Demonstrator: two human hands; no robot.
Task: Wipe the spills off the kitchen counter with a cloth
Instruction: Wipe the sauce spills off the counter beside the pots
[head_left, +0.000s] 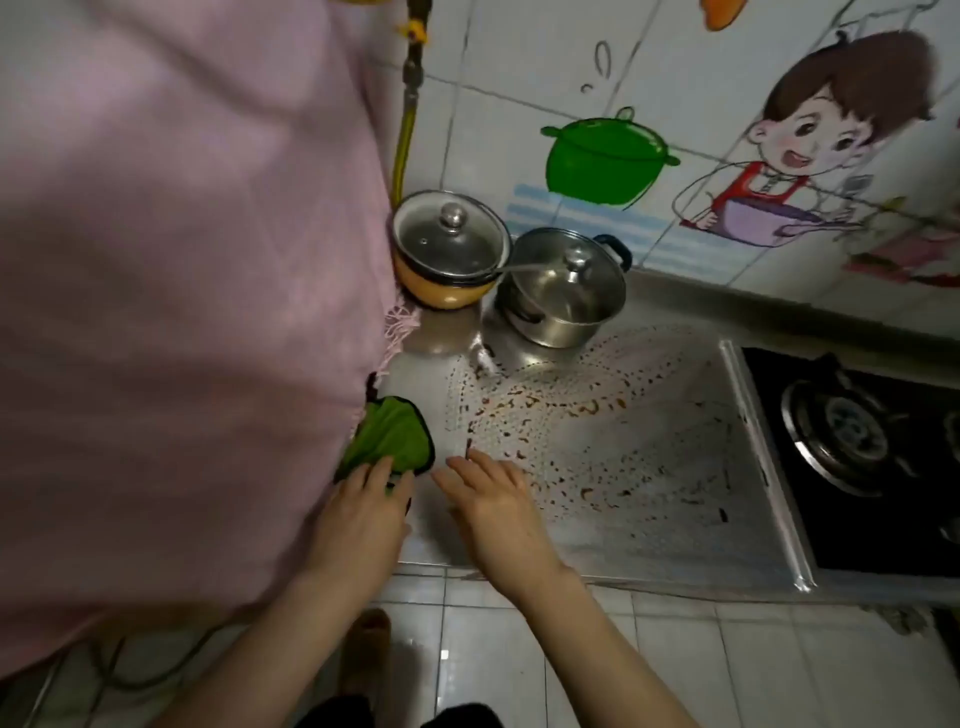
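- Green cloth lies at desk left edge, beside pink fabric.
- Left hand fingers spread, tips on cloth, not clamped.
- Right hand flat, fingers apart, beside the brown spills.

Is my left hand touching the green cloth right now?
Touching. The head view shows the left hand with fingertips resting on the near edge of the green cloth.

Green cloth half under pink fabric
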